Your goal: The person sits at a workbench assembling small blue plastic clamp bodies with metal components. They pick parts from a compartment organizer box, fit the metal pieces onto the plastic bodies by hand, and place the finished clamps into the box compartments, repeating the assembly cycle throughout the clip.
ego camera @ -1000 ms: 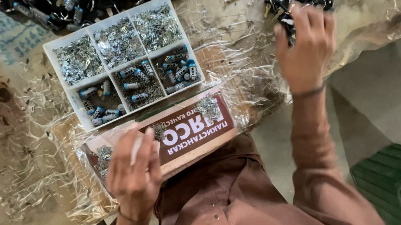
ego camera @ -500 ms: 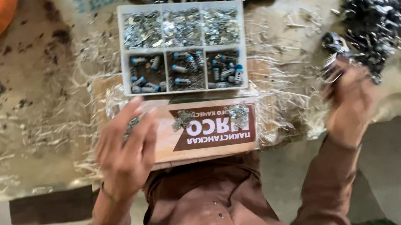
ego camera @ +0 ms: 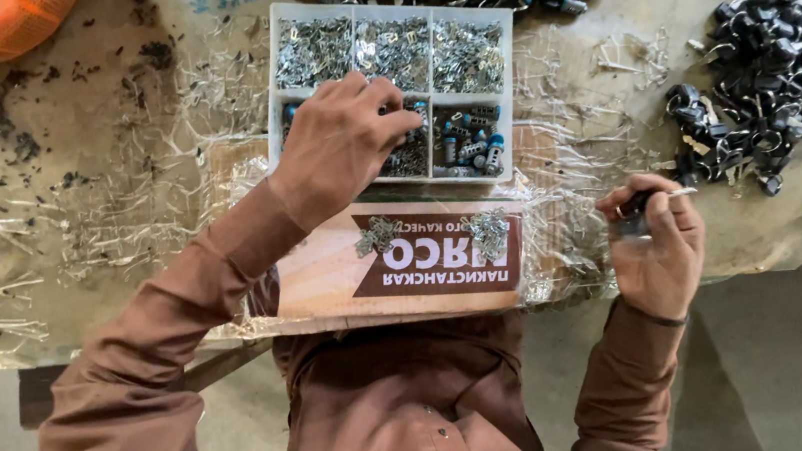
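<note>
White plastic, the compartment tray [ego camera: 383,8] sits at upper centre; the left hand [ego camera: 336,142] dips curled fingers into a lower cell (what they pinch is hidden). At right of frame the right hand [ego camera: 654,237] grips a small black part [ego camera: 633,211]. Best to lift one piece cleanly.

left hand [ego camera: 337,147] in compartment tray [ego camera: 507,92], right hand [ego camera: 660,246] holding black part [ego camera: 632,207]

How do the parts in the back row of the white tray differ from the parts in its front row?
In the white compartment tray, the back-row parts are small, silvery, wiry metal pieces; the front-row parts are chunkier, dark with blue. The back row lies fully in view; the left hand partly covers the front row. Both rows are loose heaps.
</note>
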